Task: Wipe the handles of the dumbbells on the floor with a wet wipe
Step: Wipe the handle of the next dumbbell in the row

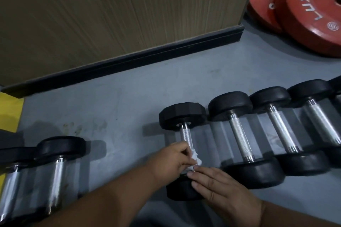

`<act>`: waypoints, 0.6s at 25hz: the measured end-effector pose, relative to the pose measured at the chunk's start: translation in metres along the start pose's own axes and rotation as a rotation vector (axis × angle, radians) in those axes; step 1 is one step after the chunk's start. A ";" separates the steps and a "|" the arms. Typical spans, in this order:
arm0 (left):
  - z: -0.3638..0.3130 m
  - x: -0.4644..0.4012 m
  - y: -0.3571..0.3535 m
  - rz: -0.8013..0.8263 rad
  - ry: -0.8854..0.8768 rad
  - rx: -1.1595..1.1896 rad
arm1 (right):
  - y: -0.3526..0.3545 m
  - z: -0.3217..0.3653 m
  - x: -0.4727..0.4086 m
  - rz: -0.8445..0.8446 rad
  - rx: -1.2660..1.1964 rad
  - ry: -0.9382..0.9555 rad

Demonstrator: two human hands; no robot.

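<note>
A small black dumbbell (181, 116) with a knurled chrome handle (186, 135) lies on the grey floor. My left hand (171, 160) grips a crumpled white wet wipe (196, 157) against the near end of that handle. My right hand (217, 188) lies flat with straight fingers on the dumbbell's near head, hiding most of it. Three bigger dumbbells (238, 134) lie in a row to the right, handles bare. Two more dumbbells (57, 167) lie at the lower left.
A wood-panelled wall (120, 9) with a black skirting (129, 62) runs behind the dumbbells. Red weight plates (313, 11) lean at the upper right. A yellow floor strip (9, 112) lies at the left edge. Bare grey floor (125, 116) separates the two dumbbell groups.
</note>
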State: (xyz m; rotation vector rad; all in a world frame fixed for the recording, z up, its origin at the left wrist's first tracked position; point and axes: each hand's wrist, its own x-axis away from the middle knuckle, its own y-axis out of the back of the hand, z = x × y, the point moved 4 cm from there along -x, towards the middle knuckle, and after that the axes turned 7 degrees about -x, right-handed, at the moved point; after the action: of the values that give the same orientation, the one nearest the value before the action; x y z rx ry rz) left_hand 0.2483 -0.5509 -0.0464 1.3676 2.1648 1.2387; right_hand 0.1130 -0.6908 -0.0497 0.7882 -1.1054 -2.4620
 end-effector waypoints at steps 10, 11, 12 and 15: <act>0.023 -0.041 0.024 -0.115 0.163 0.117 | 0.002 0.003 -0.002 -0.027 0.003 -0.037; 0.022 -0.039 0.023 -0.132 0.156 0.109 | 0.003 0.003 -0.004 -0.034 0.001 -0.036; 0.021 -0.035 0.021 -0.135 0.144 0.113 | 0.004 0.004 -0.005 -0.042 0.001 -0.035; 0.011 -0.014 0.009 -0.072 0.048 0.110 | 0.001 0.004 -0.003 -0.037 -0.028 -0.038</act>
State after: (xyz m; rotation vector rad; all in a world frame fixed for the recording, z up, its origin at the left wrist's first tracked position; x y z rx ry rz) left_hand 0.2677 -0.5552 -0.0482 1.3016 2.3244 1.1530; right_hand 0.1126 -0.6878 -0.0454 0.7628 -1.0763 -2.5272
